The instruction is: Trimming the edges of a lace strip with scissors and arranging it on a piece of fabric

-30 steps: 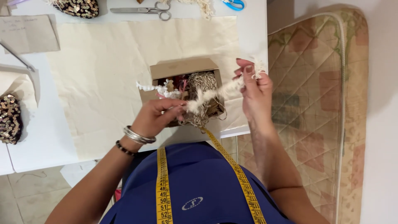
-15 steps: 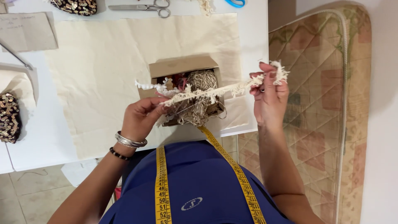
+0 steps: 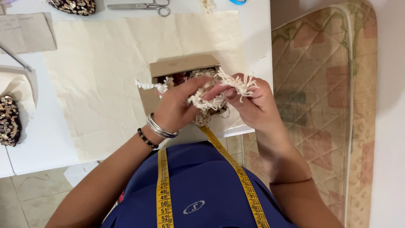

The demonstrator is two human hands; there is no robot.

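above the cardboard box — fringe trim pinched between both hands' fingertips.

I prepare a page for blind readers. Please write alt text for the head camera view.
Seen from above, a person's left hand and right hand hold a cream fringed trim over an open brown cardboard box on a cream cloth. A yellow measuring tape hangs over the blue shirt; steel scissors lie beyond the cloth.

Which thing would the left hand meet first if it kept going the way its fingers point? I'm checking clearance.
Probably the right hand: the left hand points across at it, both pinching the fringed trim, over the box. Depth is unclear.
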